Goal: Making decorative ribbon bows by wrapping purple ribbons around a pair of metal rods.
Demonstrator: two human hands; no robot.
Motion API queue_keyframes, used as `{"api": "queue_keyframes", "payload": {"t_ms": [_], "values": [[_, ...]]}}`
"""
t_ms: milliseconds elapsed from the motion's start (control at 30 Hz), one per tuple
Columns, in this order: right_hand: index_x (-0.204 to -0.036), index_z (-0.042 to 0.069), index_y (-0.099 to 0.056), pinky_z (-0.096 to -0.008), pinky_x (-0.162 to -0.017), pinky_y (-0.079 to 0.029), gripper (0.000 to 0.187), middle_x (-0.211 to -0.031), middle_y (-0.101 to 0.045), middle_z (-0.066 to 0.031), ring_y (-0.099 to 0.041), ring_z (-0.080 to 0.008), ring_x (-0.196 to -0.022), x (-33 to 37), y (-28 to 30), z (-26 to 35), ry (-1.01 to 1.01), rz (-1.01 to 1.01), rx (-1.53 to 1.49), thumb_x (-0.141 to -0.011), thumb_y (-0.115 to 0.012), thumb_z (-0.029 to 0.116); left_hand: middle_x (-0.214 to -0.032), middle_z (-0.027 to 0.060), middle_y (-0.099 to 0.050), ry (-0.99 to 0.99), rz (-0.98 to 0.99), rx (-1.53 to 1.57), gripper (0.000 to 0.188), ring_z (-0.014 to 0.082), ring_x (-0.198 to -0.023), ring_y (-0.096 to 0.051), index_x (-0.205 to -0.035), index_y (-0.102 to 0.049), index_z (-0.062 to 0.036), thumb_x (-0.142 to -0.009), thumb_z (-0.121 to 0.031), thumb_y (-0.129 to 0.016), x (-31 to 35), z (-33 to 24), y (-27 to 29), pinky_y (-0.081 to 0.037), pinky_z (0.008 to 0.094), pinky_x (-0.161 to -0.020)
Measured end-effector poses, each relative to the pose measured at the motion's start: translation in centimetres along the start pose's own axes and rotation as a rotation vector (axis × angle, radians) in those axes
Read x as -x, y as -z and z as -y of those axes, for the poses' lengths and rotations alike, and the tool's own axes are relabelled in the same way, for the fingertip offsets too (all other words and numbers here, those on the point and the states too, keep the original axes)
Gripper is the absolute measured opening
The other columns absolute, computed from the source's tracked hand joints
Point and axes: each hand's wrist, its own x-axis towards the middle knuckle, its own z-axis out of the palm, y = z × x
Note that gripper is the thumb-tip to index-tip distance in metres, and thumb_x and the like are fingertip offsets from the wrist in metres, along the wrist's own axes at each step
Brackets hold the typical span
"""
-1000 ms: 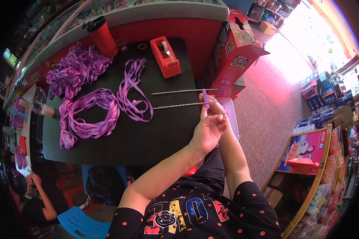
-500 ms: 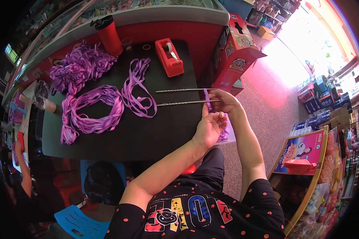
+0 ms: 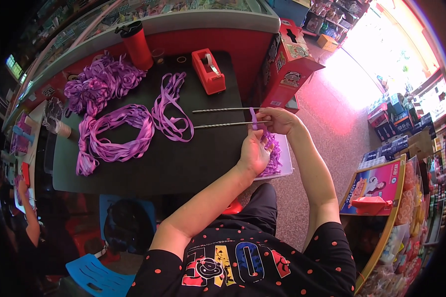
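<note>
Two thin metal rods with twisted, drill-bit-like ends (image 3: 223,124) reach side by side over the dark table (image 3: 193,171) from its right edge. A short band of purple ribbon (image 3: 254,119) goes across both rods near my hands. My right hand (image 3: 280,121) is closed at the ribbon and the rods' right ends, fingertips pinched together. Just below, my left hand (image 3: 255,152) has its fingers curled up against the ribbon's lower end; part of its grip is hidden. Under my hands, a clear tray (image 3: 284,173) holds many small purple ribbon pieces (image 3: 272,161).
A loose ribbon strand (image 3: 171,111), a ribbon coil (image 3: 119,131) and a ribbon heap (image 3: 101,81) lie on the table. Behind them stand a red tape dispenser (image 3: 208,72) and a red cup (image 3: 136,47). A red carton (image 3: 290,64) is beyond the right edge.
My left hand has shifted up and slightly left, its fingers now less spread at the ribbon. More of the tray of ribbon pieces shows. My right hand stays at the rods.
</note>
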Motion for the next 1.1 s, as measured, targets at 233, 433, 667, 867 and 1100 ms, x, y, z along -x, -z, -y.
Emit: {"api": "queue_keyframes", "payload": {"t_ms": [233,433,667,867,1100], "values": [[-0.095,0.000,-0.067,-0.0319,-0.073,-0.050,0.021,-0.081,-0.066,-0.0059,-0.061,-0.0166,-0.074,0.7,-0.7,-0.2,0.093,-0.058,0.128,-0.082,-0.064,0.016,-0.131,0.0030,-0.039,0.041,0.089,0.033,0.044,0.0259,-0.123,-0.025,-0.125,-0.043,-0.0244,-0.081,-0.023,-0.051,0.9,-0.6,-0.1,-0.018,0.0448,-0.105],[-0.097,0.000,-0.067,-0.0318,-0.075,-0.051,0.021,-0.092,-0.067,-0.0101,-0.063,-0.0190,-0.081,0.4,-0.1,-0.4,0.134,-0.165,0.289,-0.083,-0.064,0.015,-0.128,0.0027,-0.040,0.075,0.082,0.051,0.041,0.0260,-0.120,-0.027,-0.121,-0.044,-0.0246,-0.081,-0.027,-0.052,0.8,-0.4,-0.4,-0.020,0.0452,-0.104],[-0.095,0.001,-0.067,-0.0283,-0.063,-0.047,0.018,-0.088,-0.066,-0.0063,-0.055,-0.0116,-0.067,0.2,1.1,-0.8,0.115,-0.092,0.129,-0.084,-0.065,0.015,-0.124,0.0039,-0.040,0.089,0.110,0.057,0.042,0.0261,-0.117,-0.030,-0.120,-0.043,-0.0251,-0.079,-0.028,-0.053,0.6,-0.5,0.0,-0.023,0.0457,-0.102],[-0.095,0.003,-0.066,-0.0237,-0.054,-0.041,0.017,-0.079,-0.063,-0.0013,-0.043,-0.0050,-0.055,0.3,1.3,-1.1,0.124,-0.083,0.046,-0.084,-0.066,0.015,-0.121,0.0043,-0.041,0.070,0.094,0.051,0.042,0.0257,-0.116,-0.031,-0.119,-0.044,-0.0253,-0.078,-0.028,-0.054,0.7,-0.6,-0.2,-0.025,0.0447,-0.100],[-0.093,0.003,-0.065,-0.0268,-0.064,-0.047,0.015,-0.080,-0.064,-0.0048,-0.057,-0.0128,-0.068,-1.1,1.8,-1.5,0.086,-0.058,0.071,-0.085,-0.065,0.015,-0.113,0.0029,-0.045,0.091,0.103,0.042,0.042,0.0233,-0.109,-0.038,-0.119,-0.046,-0.0254,-0.078,-0.028,-0.054,1.0,-0.9,-0.7,-0.029,0.0437,-0.097]]}}
